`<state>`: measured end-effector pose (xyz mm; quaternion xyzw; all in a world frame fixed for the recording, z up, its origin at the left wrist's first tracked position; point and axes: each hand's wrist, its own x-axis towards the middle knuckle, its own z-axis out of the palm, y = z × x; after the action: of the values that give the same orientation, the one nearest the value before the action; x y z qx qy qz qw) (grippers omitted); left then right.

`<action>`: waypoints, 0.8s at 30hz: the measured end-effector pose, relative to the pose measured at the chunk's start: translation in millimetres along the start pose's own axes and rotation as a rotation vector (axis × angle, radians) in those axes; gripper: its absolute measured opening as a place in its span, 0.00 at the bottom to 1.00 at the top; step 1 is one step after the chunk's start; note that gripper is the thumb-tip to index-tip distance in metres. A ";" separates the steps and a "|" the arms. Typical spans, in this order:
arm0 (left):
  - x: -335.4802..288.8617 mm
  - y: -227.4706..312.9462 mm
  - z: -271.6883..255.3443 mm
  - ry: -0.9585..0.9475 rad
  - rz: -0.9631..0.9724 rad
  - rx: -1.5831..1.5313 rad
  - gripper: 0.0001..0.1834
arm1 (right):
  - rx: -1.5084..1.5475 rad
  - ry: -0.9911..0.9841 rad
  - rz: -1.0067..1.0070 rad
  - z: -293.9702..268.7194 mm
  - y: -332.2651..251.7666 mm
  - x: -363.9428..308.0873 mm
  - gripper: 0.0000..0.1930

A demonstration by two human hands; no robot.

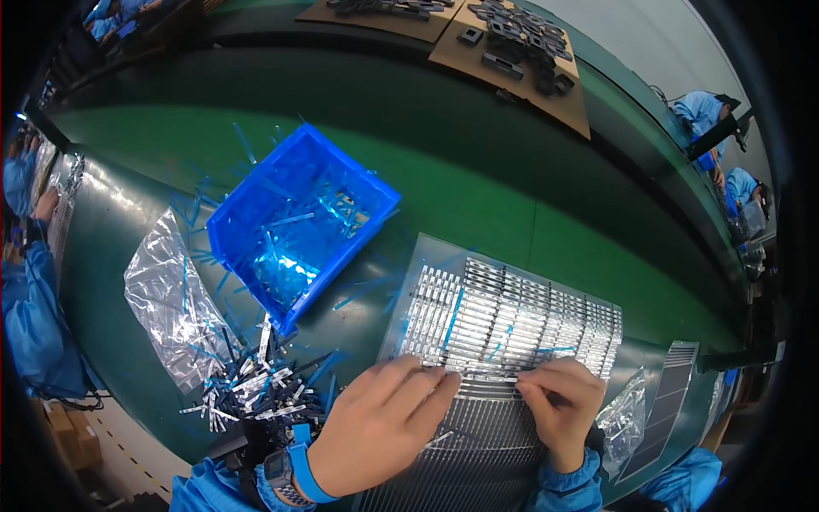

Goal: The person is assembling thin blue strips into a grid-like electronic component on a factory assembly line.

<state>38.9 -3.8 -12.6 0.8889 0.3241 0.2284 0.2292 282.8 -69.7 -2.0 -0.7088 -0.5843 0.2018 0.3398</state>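
Observation:
A slotted black tray (490,439) lies before me, its far part lined with rows of thin silver strips (495,320). My left hand (384,422), with a watch and a blue wristband, has its fingers bent and close together over the left end of a silver strip (488,378). At that strip's right end, my right hand (567,401) pinches with thumb and forefinger. The strip lies across the slots just below the filled rows. Thin blue film pieces (454,317) rest on the rows. The left thumb is hidden.
Left of the tray lies a pile of loose strips (256,388) beside a clear plastic bag (175,299). A blue bin (303,226) holds blue film scraps, with more scattered around it. Black parts (520,43) lie on cardboard at the far side. Co-workers in blue sit left and right.

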 end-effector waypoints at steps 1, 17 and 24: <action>0.4 -0.8 -0.8 0.027 0.013 -0.007 0.24 | 0.000 -0.003 0.002 0.2 -0.2 -0.5 0.08; 0.9 -1.9 -1.4 0.059 -0.001 -0.033 0.24 | -0.001 -0.012 -0.008 1.1 -1.6 -0.2 0.09; 2.8 1.9 -4.5 0.002 -0.012 -0.003 0.23 | -0.009 -0.021 0.006 -0.1 -1.9 -1.9 0.10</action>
<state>39.2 -2.1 -7.3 0.8864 0.3294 0.2283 0.2317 281.1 -71.4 -0.8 -0.7098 -0.5867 0.2074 0.3300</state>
